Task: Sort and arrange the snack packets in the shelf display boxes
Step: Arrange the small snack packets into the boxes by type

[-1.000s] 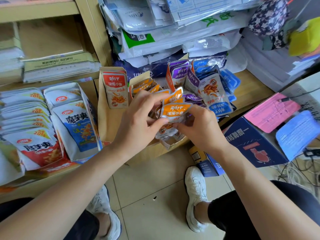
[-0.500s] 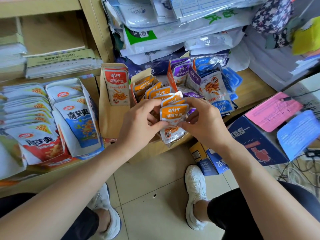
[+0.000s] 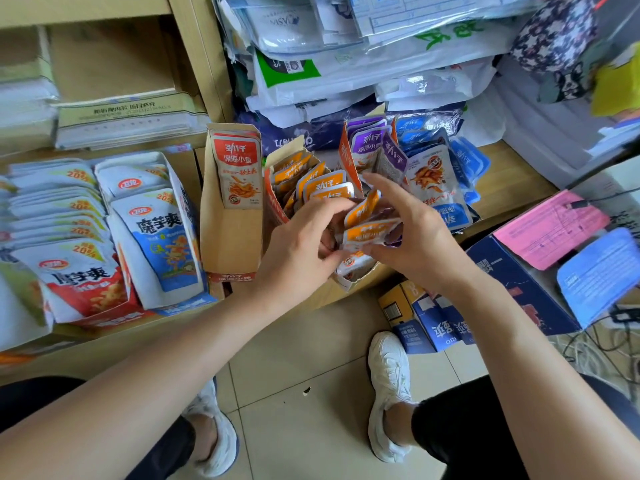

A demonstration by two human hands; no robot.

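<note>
Wooden shelf [image 3: 509,168]: left hand [image 3: 301,244], right hand [image 3: 419,247] pinch orange foil packets [image 3: 367,232] between them, mid-sorting; next likely slot into orange cardboard box [image 3: 272,199] beyond.

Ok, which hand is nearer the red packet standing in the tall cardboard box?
Left. The left hand grips the orange packets just right of the red packet; the right hand pinches them from farther right.
</note>
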